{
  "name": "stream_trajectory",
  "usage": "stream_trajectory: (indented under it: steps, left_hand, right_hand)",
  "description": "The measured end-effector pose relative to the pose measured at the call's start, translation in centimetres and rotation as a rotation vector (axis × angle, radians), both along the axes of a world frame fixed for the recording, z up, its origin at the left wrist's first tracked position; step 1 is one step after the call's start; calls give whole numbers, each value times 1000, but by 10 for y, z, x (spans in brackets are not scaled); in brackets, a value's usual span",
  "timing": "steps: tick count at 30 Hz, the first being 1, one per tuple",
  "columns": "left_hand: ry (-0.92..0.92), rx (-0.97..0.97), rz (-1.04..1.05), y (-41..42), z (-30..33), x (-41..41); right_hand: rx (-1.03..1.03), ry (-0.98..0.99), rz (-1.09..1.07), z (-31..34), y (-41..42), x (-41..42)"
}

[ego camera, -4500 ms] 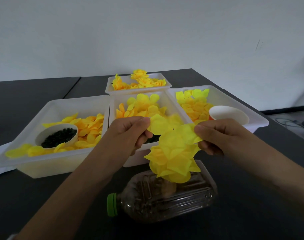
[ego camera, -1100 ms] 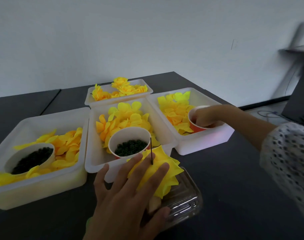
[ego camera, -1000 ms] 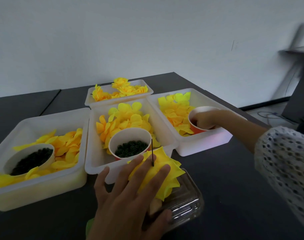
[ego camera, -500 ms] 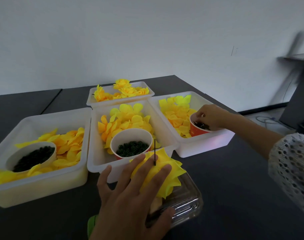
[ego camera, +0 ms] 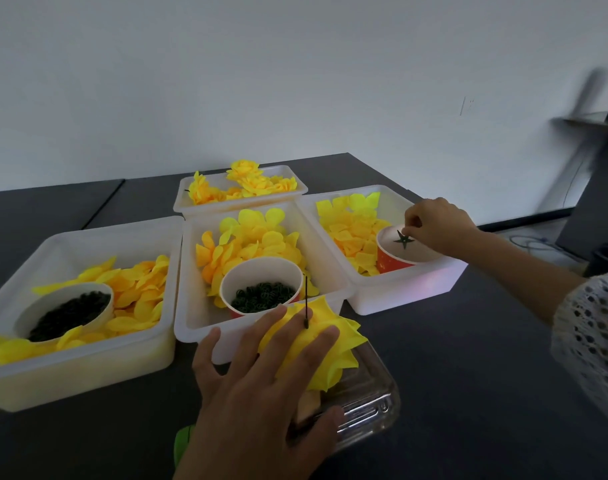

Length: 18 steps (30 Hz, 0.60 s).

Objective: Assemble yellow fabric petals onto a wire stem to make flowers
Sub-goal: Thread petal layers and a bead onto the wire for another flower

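Presently the stack of yellow fabric petals [ego camera: 333, 344] sits threaded on the dark wire stem [ego camera: 306, 303], whose tip stands upright through the middle of the stack; the whole rests on a clear plastic bottle [ego camera: 365, 403] lying on its side near the front edge of the worktop [ego camera: 469, 375], just in front of the middle bin [ego camera: 191, 327]. Left hand [ego camera: 261, 386]: fingers straight and spread, pressing flat on the petals, with the stem rising just beside the middle fingertip; nothing is clenched. Right hand [ego camera: 434, 226]: reached out to the red paper cup [ego camera: 396, 263] in the right-hand bin [ego camera: 417, 292], thumb and fingertips pinching a small dark green star-shaped piece [ego camera: 403, 239] above the cup mouth; probably a calyx. Handling judgement: the petals look feather-light, limp and crease-prone, so they should be held down by flat pressure near the centre hole, not by their edges. The stem looks thin and stiff but likely bendable; take it low, close under the petals. The star piece is tiny and light, easily dropped; a fingertip pinch at one point, leaving its centre free, would suit threading. The bottle could roll under pressure. Other bins hold loose petals, finished flowers [ego camera: 247, 183], and cups of dark green rings [ego camera: 261, 299].
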<state>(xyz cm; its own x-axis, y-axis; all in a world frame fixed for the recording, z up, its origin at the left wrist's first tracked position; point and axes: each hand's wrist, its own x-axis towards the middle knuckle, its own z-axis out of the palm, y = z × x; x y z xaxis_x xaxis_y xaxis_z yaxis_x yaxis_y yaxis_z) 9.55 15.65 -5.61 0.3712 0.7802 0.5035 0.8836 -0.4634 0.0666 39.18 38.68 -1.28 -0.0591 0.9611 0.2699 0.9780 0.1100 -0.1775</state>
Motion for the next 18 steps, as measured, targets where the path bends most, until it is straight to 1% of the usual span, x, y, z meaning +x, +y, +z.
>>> stream_trajectory:
  steps: [2,4,7,11,14,18]
  left_hand:
    - [-9,5,-10,0,0,0]
    - [-11,12,-7,1,0,1]
    - [6,19,3,2,-2,1]
    - [-5,21,1,2,-3,1]
    - [-1,30,4,1,-2,1]
    - [-3,14,9,0,-2,0]
  right_hand:
    - [53,85,42,7,-7,-6]
    - [186,151,157,17,-23,-25]
    - [453,115,420,25,-65,-69]
    - [650,79,648,29,-112,-115]
    - [737,62,755,26,-129,-126]
    - [799,68,784,22,-136,-124]
